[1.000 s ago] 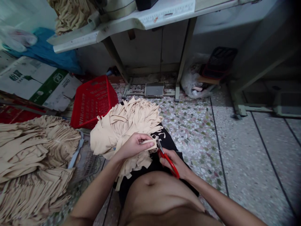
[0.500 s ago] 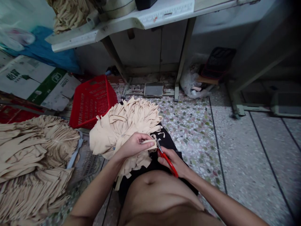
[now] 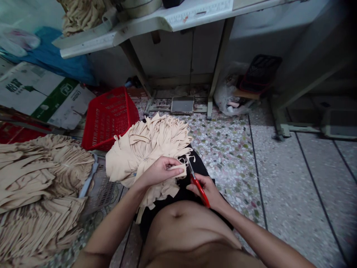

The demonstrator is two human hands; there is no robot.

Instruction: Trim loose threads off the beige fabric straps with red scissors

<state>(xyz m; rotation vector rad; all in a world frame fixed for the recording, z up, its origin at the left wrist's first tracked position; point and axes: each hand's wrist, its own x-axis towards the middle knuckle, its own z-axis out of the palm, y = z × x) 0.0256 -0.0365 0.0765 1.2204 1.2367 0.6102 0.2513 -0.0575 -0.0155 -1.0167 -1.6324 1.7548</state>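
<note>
A thick bundle of beige fabric strips (image 3: pixel 145 149) lies across my lap on black cloth. My left hand (image 3: pixel 160 172) is closed, pinching one beige strip (image 3: pixel 178 170) at the bundle's near edge. My right hand (image 3: pixel 208 191) grips red-handled snips (image 3: pixel 196 182), whose metal tips touch the end of the pinched strip. The two hands sit close together, just above my bare belly.
A red plastic basket (image 3: pixel 110 119) stands left of the bundle. Large piles of beige strips (image 3: pixel 39 186) rest on a grey tray at the left. A sewing table (image 3: pixel 156 22) with a foot pedal (image 3: pixel 182 105) stands ahead. Cardboard boxes (image 3: pixel 41 96) at far left; speckled floor (image 3: pixel 279 178) to the right.
The view has shifted slightly. The snips have tilted a little more upright against the strip's end. Both hands hold the same things.
</note>
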